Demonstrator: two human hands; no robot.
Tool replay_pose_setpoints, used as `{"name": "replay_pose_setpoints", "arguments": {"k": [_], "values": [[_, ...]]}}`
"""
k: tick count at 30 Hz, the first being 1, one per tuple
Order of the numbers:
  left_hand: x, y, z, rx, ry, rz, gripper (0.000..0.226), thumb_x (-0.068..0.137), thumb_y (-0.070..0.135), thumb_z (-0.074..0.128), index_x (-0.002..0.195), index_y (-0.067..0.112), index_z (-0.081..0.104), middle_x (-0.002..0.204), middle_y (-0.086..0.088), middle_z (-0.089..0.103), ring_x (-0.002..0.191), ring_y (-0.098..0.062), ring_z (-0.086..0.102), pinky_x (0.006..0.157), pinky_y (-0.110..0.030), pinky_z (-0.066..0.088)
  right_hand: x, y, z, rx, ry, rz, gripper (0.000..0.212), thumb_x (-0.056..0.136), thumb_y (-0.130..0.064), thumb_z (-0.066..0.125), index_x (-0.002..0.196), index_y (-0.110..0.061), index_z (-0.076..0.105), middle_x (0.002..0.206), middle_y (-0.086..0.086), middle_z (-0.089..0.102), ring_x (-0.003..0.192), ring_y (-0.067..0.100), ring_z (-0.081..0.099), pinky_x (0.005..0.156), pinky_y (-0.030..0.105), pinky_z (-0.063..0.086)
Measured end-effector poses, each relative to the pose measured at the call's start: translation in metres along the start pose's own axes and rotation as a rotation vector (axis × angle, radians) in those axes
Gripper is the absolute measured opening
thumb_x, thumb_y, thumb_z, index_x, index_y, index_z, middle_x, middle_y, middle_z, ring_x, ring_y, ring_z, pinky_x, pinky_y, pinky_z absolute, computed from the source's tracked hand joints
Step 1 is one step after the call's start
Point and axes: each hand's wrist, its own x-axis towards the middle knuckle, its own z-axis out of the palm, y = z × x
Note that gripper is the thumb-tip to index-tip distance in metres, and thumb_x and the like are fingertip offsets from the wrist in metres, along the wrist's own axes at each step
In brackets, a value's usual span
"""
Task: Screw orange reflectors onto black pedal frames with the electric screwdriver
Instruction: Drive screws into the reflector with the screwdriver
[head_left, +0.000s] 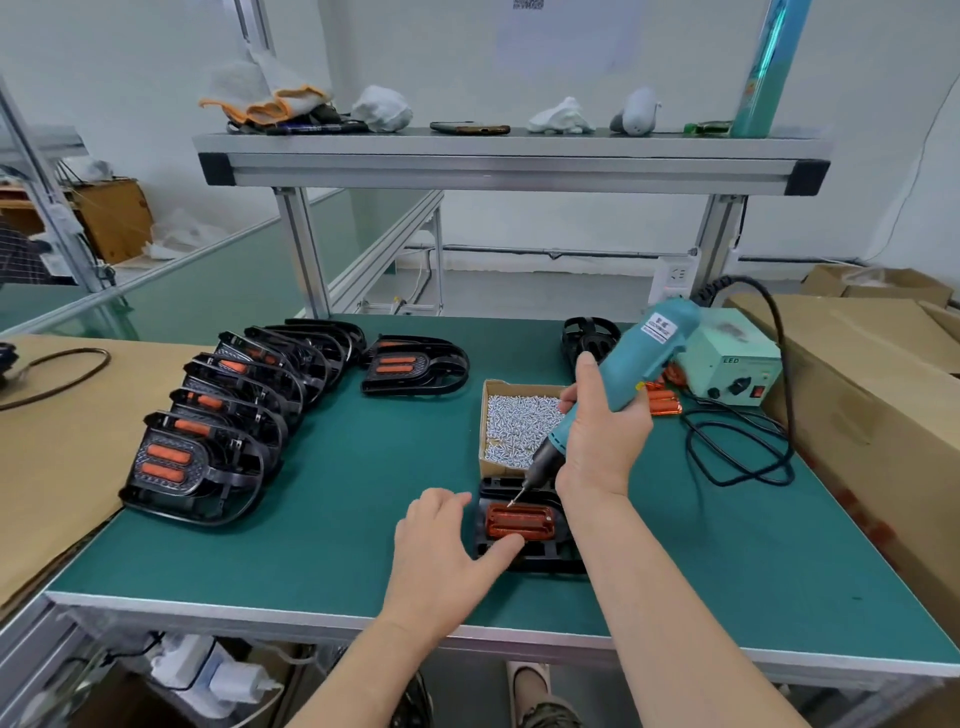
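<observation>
An orange reflector lies in a black pedal frame near the front of the green table. My left hand rests beside the frame with fingers spread, its index finger pressing the reflector's front edge. My right hand grips the teal electric screwdriver, which tilts down to the left. The bit tip touches the reflector's upper left corner.
A cardboard box of silver screws sits just behind the frame. Several pedals with reflectors lie in a row at the left. A pale green power unit, loose reflectors, a black cable and cardboard boxes are at the right.
</observation>
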Motion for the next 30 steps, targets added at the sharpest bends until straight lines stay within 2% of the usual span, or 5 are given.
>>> {"name": "replay_pose_setpoints", "arguments": {"k": [4,9,22,27,30], "values": [[0.001,-0.002,0.004,0.052,0.038,0.030,0.073,0.069,0.081,0.041,0.106,0.024,0.067,0.103,0.013,0.040,0.104,-0.009,0.039,0.092,-0.026,0.031,-0.005,0.013,0.006,-0.071,-0.075,-0.059,0.018,0.090,-0.022,0.075,0.090,-0.016,0.058,0.061,0.001,0.060,0.051,0.009,0.056,0.053,0.018,0.048],[0.000,-0.004,0.006,0.054,0.044,0.043,0.080,0.070,0.084,0.038,0.116,0.025,0.068,0.106,0.016,0.039,0.105,-0.005,0.035,0.094,-0.023,0.030,-0.010,0.027,0.010,-0.125,-0.101,-0.068,0.021,0.087,-0.027,0.076,0.088,-0.018,0.058,0.065,0.002,0.061,0.051,0.009,0.056,0.051,0.017,0.047],[-0.001,-0.006,0.008,0.066,0.089,0.064,0.075,0.072,0.082,0.041,0.106,0.023,0.073,0.101,0.015,0.042,0.100,-0.008,0.039,0.088,-0.024,0.032,-0.013,0.036,0.012,-0.161,-0.132,-0.064,0.021,0.085,-0.034,0.075,0.089,-0.022,0.058,0.071,0.006,0.062,0.055,0.009,0.058,0.053,0.016,0.048],[0.000,-0.006,0.009,0.093,0.098,0.078,0.072,0.074,0.081,0.041,0.102,0.024,0.073,0.102,0.014,0.042,0.100,-0.008,0.038,0.086,-0.023,0.029,-0.021,0.035,0.016,-0.190,-0.232,-0.135,0.020,0.083,-0.034,0.075,0.082,-0.026,0.057,0.062,-0.008,0.059,0.053,0.013,0.055,0.052,0.022,0.048],[0.000,-0.007,0.009,0.089,0.108,0.080,0.070,0.075,0.081,0.041,0.099,0.024,0.074,0.100,0.013,0.043,0.099,-0.008,0.038,0.086,-0.025,0.032,-0.025,0.038,0.017,-0.239,-0.267,-0.156,0.024,0.082,-0.039,0.075,0.081,-0.022,0.058,0.063,0.002,0.059,0.052,0.014,0.054,0.050,0.030,0.048]]}}
